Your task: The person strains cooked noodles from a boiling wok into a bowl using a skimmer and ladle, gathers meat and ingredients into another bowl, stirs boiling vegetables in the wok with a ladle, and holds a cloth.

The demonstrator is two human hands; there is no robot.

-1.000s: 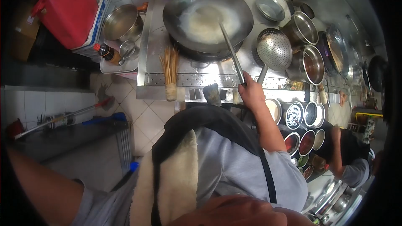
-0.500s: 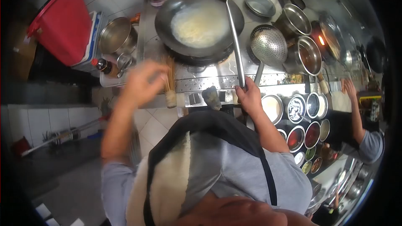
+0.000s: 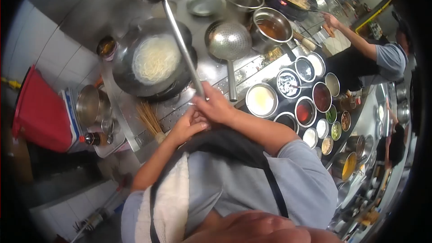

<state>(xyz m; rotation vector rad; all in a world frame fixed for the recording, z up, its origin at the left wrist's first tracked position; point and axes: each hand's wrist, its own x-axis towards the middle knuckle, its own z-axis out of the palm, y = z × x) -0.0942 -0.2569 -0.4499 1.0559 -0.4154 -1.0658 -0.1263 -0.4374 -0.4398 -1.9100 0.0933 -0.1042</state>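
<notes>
close head-worn view, forward and down over the wok (image 3: pixel 123 66)

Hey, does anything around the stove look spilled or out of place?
Yes: yellowish-brown scraps lie on the steel stovetop, on the near side of the pot of brown liquid. They look odd because they sit outside any container, perhaps spilled food, though too small to identify. The noodles look contained in the wok.

There is one long-handled metal ladle (image 3: pixel 181 40), one dark round wok (image 3: pixel 124 65) beneath it, one red plastic bin (image 3: pixel 47 114), one perforated steel skimmer (image 3: pixel 228 40) and two deep steel pots (image 3: pixel 244 1) beside it.
</notes>
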